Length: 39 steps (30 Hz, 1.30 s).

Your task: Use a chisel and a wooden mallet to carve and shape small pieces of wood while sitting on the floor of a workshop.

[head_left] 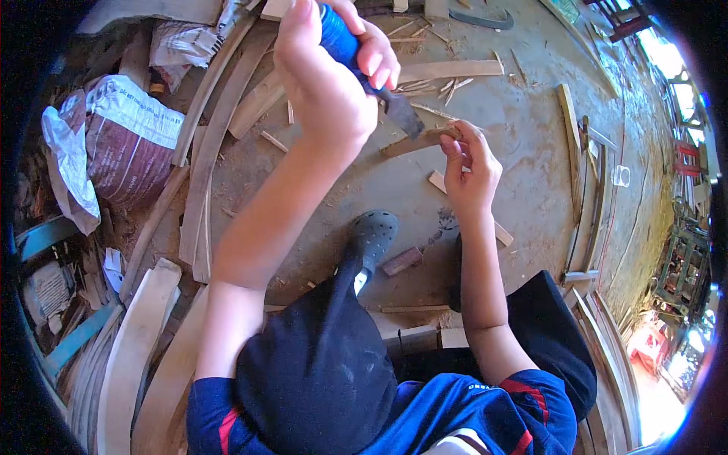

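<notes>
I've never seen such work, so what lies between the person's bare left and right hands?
The head view shows the blue-handled tool's dark metal blade and a narrow brown wooden strip.

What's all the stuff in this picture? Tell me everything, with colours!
Bladed tool: 1, blue handle, grey blade, in left hand
Wood piece: 1, brown, in right hand
Boards: several, light brown, mostly both sides
Slivers: many, pale, top middle
Large sack: 1, white and maroon, left
Curved tool: 1, dark, top
Block: 1, reddish-brown, beside shoe
Blue bars: 2, lower left
Red things: a few, far right, too blurry to name
Floor: 1, grey-brown, middle
Shoe: 1 clear, dark grey, middle
Shirt: 1, navy and red, bottom
Trousers: 1 pair, black, bottom
Hands: 2, bare, upper middle
</notes>
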Motion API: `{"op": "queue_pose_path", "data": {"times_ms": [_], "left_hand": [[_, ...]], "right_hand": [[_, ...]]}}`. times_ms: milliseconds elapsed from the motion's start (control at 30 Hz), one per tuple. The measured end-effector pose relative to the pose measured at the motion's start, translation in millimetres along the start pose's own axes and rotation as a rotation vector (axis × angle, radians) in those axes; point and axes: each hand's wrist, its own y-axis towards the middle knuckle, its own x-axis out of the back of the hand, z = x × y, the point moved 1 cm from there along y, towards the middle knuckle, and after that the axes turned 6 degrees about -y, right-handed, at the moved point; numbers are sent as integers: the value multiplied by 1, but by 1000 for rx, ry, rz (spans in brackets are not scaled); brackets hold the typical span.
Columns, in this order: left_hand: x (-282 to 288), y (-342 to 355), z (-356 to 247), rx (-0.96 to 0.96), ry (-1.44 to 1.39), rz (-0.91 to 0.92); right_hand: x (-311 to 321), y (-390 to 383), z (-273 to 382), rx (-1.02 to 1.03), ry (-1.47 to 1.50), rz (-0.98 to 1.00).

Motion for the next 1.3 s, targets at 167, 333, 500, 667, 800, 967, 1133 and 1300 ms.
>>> {"op": "queue_pose_path", "data": {"times_ms": [167, 333, 500, 667, 800, 967, 1133, 1300], "left_hand": [[-15, 14, 10, -142, -743, 354], [-13, 12, 7, -65, -646, 275], [-25, 12, 12, -293, -416, 447], [-41, -2, -40, -27, 3, 234], [-23, -14, 2, -22, 192, 1], [-42, -23, -6, -79, 210, 63], [-18, -24, 15, -150, 161, 94], [-22, -23, 20, -203, 164, 129]], "right_hand": [[-1, 0, -5, 28, -14, 12], [-1, -1, 7, 26, 47, -6], [-7, -6, 5, 60, 6, -57], [-2, 1, 31, 163, -18, -147], [-15, -10, 14, 165, -79, -115], [-11, -3, 19, 163, -28, -116], [-22, -14, 23, 166, -56, -87], [-21, -10, 21, 149, 10, -101]]}}
